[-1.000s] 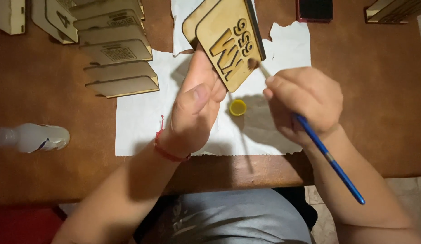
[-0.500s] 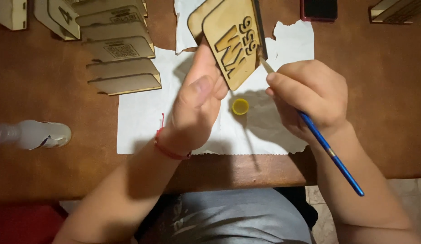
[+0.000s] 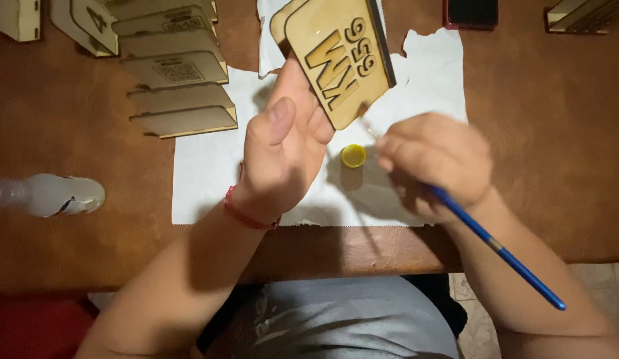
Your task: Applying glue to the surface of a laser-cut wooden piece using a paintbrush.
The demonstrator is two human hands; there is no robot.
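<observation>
My left hand [image 3: 283, 149] grips a small wooden plate [image 3: 339, 60] with cut-out characters, part of them painted yellow, and holds it tilted above the white paper sheet [image 3: 203, 166]. My right hand [image 3: 436, 159] is closed around a blue-handled paintbrush [image 3: 495, 246]; the brush tip points up-left toward the plate's lower edge and looks blurred. A small yellow cap [image 3: 353, 155] of paint sits on the paper between the two hands. A red string bracelet circles my left wrist.
Several stacked wooden plates [image 3: 173, 73] lie at the back left on the brown table [image 3: 83, 252]. A clear plastic bottle [image 3: 50, 195] lies on its side at the left. A dark phone [image 3: 470, 13] and another wooden piece [image 3: 585, 14] sit at the back right.
My right hand has dropped with the brush, from the plate's right edge down to below its lower edge, near the yellow cap. My left hand keeps the plate up.
</observation>
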